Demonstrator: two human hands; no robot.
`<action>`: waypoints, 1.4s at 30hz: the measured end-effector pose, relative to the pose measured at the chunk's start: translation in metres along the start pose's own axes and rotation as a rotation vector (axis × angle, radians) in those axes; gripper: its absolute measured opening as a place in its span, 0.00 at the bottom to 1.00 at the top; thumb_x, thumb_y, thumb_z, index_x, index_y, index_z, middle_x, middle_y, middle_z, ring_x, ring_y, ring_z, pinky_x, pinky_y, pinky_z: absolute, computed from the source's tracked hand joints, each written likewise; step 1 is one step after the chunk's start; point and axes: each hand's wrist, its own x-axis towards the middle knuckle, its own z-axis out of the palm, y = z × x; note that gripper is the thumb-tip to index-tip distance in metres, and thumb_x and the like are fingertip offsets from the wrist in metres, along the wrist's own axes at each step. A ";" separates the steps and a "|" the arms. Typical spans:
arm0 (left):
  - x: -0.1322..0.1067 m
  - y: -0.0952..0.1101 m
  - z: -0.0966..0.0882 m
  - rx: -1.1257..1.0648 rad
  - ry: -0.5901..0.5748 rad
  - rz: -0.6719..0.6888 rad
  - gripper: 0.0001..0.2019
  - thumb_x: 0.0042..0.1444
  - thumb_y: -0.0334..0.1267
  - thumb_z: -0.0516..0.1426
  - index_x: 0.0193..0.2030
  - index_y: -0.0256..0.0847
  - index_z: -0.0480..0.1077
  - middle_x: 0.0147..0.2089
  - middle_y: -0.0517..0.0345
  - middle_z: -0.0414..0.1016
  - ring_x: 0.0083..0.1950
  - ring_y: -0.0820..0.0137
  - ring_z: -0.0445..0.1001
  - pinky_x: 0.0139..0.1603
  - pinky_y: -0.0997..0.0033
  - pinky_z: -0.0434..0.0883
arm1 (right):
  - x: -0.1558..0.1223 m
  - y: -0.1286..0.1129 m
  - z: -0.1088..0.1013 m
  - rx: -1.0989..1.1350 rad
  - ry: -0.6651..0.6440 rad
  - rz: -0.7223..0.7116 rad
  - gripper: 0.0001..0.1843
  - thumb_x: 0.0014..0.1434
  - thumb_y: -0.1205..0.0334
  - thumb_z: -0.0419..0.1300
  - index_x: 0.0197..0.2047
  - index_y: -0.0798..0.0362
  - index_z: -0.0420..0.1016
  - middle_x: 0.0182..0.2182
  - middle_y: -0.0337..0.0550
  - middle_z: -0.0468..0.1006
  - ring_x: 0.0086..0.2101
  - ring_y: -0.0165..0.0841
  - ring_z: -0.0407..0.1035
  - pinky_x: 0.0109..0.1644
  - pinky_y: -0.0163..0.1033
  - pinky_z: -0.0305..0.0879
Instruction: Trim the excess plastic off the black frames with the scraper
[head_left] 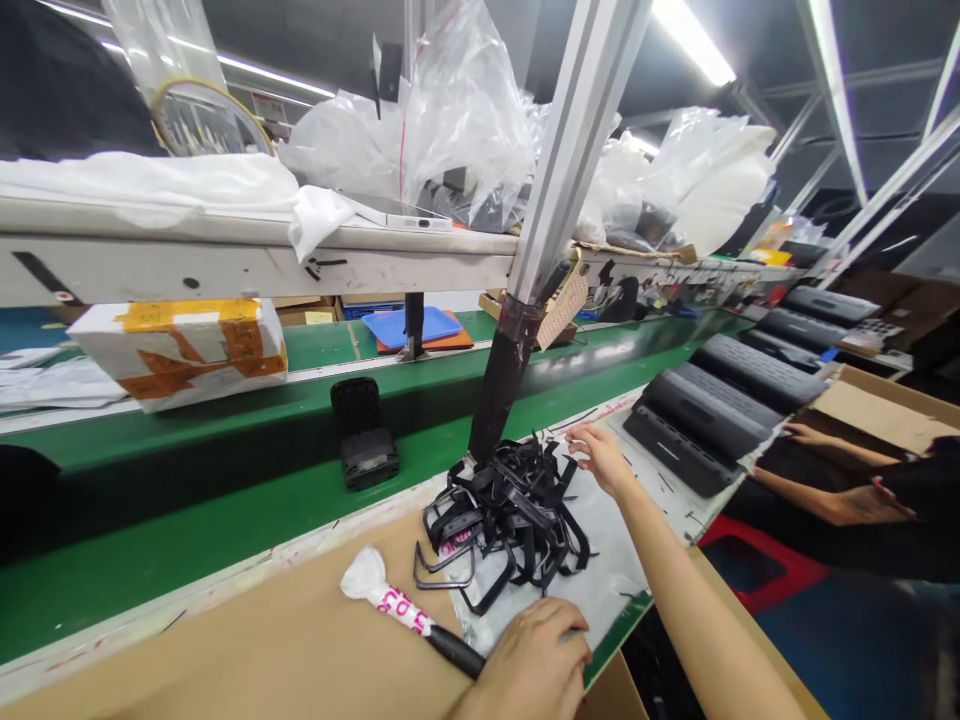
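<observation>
- Much seems left to handle: the black strips and frames [517,500] lie in one loose tangle in front of you. No sorted set shows beside them, so how much is done cannot be told.
- Nearest, at the bottom edge, your left hand [536,650] bends with its back upward. Something dark shows by its fingers; whether they pinch it cannot be told.
- Just left of that hand, a tool [409,612] with a black handle and a white wrapped head lies on a cardboard sheet [285,630]. The handle reaches toward your hand; contact is unclear.
- The tangle sits just beyond your left hand, partly on a thin plastic sheet [611,545] over the worktop [664,500].
- At the tangle's far right side, your right hand [602,458] has its fingers loosely spread, seemingly around nothing, just beside the strips.
- Past your right arm, black panels [705,400] lie in a row, with a co-worker's hand [806,433] near them.
- Farther off, on the left, stands a white box [199,350] patched with orange tape.
</observation>
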 end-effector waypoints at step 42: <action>-0.136 -0.016 -0.102 -0.194 0.360 -0.390 0.10 0.67 0.34 0.54 0.39 0.44 0.77 0.35 0.57 0.82 0.36 0.69 0.81 0.39 0.78 0.76 | -0.010 -0.058 0.018 0.262 -0.430 -0.020 0.17 0.51 0.48 0.74 0.34 0.52 0.82 0.36 0.46 0.85 0.43 0.41 0.79 0.61 0.52 0.70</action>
